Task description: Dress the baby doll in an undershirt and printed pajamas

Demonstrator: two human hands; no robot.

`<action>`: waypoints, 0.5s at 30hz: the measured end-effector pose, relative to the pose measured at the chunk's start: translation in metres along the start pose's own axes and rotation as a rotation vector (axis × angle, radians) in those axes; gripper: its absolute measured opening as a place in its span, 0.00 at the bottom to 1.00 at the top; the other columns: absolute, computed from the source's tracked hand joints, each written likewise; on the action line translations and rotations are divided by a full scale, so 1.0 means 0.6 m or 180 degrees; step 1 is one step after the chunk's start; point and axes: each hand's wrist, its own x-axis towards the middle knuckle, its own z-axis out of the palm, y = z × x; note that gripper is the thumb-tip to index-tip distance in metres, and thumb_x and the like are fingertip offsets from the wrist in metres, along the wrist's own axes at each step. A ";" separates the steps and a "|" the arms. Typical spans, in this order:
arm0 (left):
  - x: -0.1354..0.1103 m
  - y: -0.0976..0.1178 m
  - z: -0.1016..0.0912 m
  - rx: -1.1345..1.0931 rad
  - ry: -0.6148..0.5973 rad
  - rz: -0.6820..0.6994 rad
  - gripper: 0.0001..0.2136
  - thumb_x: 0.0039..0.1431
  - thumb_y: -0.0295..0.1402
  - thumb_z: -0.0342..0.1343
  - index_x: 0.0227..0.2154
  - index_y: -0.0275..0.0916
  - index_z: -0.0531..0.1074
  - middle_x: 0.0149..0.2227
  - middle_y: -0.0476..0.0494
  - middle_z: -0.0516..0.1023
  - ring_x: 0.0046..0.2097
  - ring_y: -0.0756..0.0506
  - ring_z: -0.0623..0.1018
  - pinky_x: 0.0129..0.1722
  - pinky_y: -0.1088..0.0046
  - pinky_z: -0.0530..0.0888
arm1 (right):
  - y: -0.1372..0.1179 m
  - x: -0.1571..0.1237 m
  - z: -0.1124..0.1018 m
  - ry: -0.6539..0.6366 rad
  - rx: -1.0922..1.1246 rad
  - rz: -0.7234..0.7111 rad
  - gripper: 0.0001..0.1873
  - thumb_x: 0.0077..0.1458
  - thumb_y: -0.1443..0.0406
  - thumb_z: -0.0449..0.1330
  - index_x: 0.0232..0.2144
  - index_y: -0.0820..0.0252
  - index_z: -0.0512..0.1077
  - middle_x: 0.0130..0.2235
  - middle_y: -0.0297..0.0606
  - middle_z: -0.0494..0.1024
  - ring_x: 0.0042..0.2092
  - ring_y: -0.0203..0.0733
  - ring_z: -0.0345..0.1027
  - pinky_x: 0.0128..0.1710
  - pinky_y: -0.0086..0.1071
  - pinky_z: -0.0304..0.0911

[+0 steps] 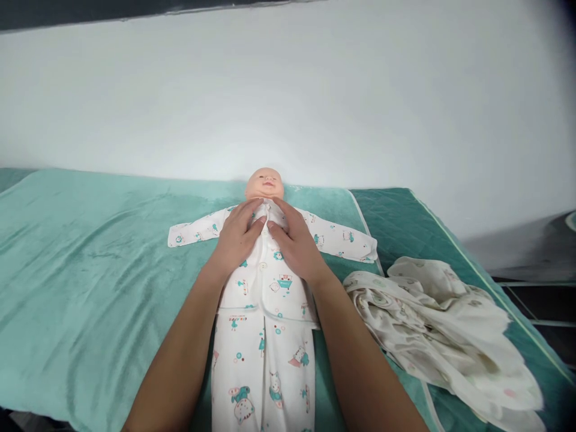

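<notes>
A baby doll (264, 185) lies on its back in the middle, its head close to the wall. It wears a white printed shirt (279, 288) with both sleeves stretched out sideways, the cuffs covering any doll hands. White printed trousers (245, 372) lie below the shirt hem and run out of view at the bottom. My left hand (238, 233) rests flat on the left side of the shirt's chest, fingers pointing toward the neck. On the other side of the front opening, my right hand (297, 240) lies flat too. Both thumbs point inward near the collar.
A crumpled white printed cloth (432, 330) lies to the right of the doll. Beneath everything is a light green blanket (103, 288) over a darker green quilted cover (391, 222). A white wall (288, 90) rises directly behind; the bed edge runs along the right.
</notes>
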 end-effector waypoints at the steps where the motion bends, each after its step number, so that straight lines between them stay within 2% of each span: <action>1: 0.000 0.000 0.001 -0.0009 0.0017 -0.0007 0.19 0.70 0.36 0.50 0.60 0.46 0.72 0.65 0.43 0.71 0.67 0.43 0.68 0.69 0.59 0.64 | 0.001 0.000 0.000 0.0017 -0.0002 0.0024 0.27 0.63 0.58 0.55 0.63 0.50 0.65 0.65 0.42 0.69 0.67 0.53 0.59 0.68 0.55 0.54; 5: -0.002 0.001 0.001 0.0092 -0.0049 -0.0005 0.17 0.71 0.36 0.47 0.56 0.47 0.75 0.66 0.44 0.70 0.68 0.43 0.67 0.70 0.58 0.62 | 0.003 0.000 0.004 0.0095 0.0044 0.0103 0.26 0.63 0.57 0.56 0.62 0.50 0.67 0.64 0.42 0.70 0.66 0.53 0.61 0.66 0.54 0.58; 9: -0.003 0.003 0.000 0.0210 -0.0126 0.0020 0.17 0.72 0.36 0.44 0.53 0.47 0.78 0.66 0.44 0.69 0.68 0.42 0.67 0.70 0.55 0.61 | 0.001 0.002 0.003 0.0043 -0.0031 0.0000 0.26 0.63 0.58 0.55 0.62 0.52 0.68 0.65 0.41 0.70 0.68 0.52 0.59 0.69 0.55 0.53; 15: -0.002 0.004 -0.001 0.0247 -0.0117 0.0056 0.16 0.71 0.35 0.45 0.50 0.45 0.78 0.66 0.42 0.69 0.68 0.41 0.67 0.70 0.53 0.61 | 0.002 0.010 -0.003 -0.0238 -0.0296 -0.0323 0.25 0.66 0.60 0.50 0.64 0.46 0.67 0.67 0.33 0.67 0.71 0.49 0.52 0.71 0.56 0.47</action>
